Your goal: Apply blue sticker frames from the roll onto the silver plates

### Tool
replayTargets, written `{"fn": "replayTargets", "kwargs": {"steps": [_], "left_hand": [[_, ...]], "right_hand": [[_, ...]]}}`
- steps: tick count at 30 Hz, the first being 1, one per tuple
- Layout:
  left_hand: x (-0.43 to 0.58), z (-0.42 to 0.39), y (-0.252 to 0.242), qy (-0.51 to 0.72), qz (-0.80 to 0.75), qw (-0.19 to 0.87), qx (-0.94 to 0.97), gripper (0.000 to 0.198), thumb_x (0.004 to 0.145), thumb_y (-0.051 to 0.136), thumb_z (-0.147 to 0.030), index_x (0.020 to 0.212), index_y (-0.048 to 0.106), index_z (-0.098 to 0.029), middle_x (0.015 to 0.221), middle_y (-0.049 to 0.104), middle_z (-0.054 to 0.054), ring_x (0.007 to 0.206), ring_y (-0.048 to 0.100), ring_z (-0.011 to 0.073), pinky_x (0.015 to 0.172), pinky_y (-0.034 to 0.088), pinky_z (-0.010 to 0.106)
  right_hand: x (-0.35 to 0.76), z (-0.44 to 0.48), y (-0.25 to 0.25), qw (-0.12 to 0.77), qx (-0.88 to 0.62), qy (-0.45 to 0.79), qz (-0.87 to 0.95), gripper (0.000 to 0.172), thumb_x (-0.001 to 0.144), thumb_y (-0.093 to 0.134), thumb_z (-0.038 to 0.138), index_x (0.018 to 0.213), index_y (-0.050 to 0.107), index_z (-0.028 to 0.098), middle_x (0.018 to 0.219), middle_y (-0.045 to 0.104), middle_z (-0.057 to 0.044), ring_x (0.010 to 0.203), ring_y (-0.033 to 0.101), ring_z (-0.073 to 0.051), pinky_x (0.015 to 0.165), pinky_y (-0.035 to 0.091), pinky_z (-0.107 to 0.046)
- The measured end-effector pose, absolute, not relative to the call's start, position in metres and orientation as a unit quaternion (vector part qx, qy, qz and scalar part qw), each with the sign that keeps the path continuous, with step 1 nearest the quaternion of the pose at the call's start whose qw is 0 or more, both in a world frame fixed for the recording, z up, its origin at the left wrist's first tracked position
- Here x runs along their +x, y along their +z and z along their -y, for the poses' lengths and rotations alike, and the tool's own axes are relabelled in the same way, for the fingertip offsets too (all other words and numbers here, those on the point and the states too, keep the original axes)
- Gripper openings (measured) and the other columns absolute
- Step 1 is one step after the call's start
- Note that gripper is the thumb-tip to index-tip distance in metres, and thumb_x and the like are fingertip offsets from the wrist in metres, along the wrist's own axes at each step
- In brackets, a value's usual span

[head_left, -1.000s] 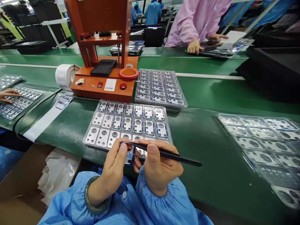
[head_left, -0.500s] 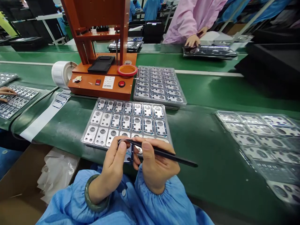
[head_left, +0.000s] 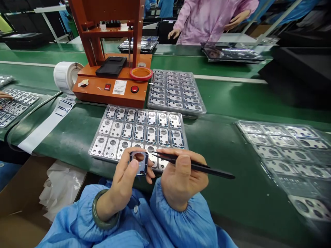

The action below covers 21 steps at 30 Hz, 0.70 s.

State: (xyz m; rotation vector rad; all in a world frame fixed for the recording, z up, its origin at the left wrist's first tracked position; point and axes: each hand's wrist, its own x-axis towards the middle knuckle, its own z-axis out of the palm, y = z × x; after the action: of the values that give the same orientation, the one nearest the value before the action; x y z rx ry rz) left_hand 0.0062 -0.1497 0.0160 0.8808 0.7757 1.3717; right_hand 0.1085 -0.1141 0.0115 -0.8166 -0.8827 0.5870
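Between thumb and fingers, my left hand (head_left: pixel 125 179) grips a small rectangular metal plate (head_left: pixel 142 166) with a large round hole and dark edging. My right hand (head_left: pixel 183 179) is closed round black tweezers (head_left: pixel 199 166). Their tips point left and stand a little apart from the plate. Just beyond both hands lies a clear tray (head_left: pixel 93 151) with rows of similar plates. Those at the back and right have dark blue edging, while several at the front left look plain silver. My hands cover part of the tray's front row.
Behind the tray stands an orange press (head_left: pixel 111 93) with a tape ring (head_left: pixel 141 73) on its base. A label roll (head_left: pixel 64 76) and a white strip (head_left: pixel 42 129) with dark frames are at left. More filled trays (head_left: pixel 178 110) (head_left: pixel 278 151) lie around. A person in pink (head_left: pixel 204 20) is opposite.
My right hand and the tweezers have moved right, away from the plate, uncovering it. My left hand keeps hold of it. The person opposite has lifted their hands off the dark package.
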Motion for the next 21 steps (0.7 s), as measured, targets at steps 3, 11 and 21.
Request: {"fn": "replayTargets", "kwargs": {"steps": [3,11,21], "left_hand": [[0.003,0.149,0.012,0.608,-0.312,0.619,0.387,0.043,0.093,0.042,-0.056,0.113,0.053,-0.019,0.092,0.066,0.007,0.071,0.066,0.0167,0.058,0.054,0.028],[0.007,0.143,0.009,0.614,-0.352,0.613,0.349,0.035,0.096,0.041,-0.049,0.103,0.057,-0.018,0.083,0.067,0.005,0.064,0.064,0.0151,0.053,0.052,0.025],[0.005,0.139,-0.001,0.612,-0.423,0.528,0.408,0.034,0.097,0.043,-0.045,0.096,0.063,-0.017,0.088,0.066,0.005,0.083,0.062,0.0168,0.079,0.049,0.029]], "right_hand": [[0.109,0.109,0.012,0.797,-0.367,0.264,0.401,0.015,0.09,0.054,0.027,0.081,0.064,0.02,0.071,0.069,0.001,0.065,0.068,-0.018,0.064,0.057,-0.037],[0.114,0.11,0.007,0.72,-0.363,0.35,0.477,0.015,0.089,0.052,0.019,0.09,0.067,0.023,0.093,0.068,-0.002,0.062,0.059,-0.011,0.05,0.046,-0.025],[0.111,0.114,0.003,0.583,-0.381,0.408,0.59,0.009,0.089,0.062,0.027,0.097,0.065,0.025,0.096,0.062,-0.003,0.057,0.056,-0.008,0.044,0.047,-0.022]]}}
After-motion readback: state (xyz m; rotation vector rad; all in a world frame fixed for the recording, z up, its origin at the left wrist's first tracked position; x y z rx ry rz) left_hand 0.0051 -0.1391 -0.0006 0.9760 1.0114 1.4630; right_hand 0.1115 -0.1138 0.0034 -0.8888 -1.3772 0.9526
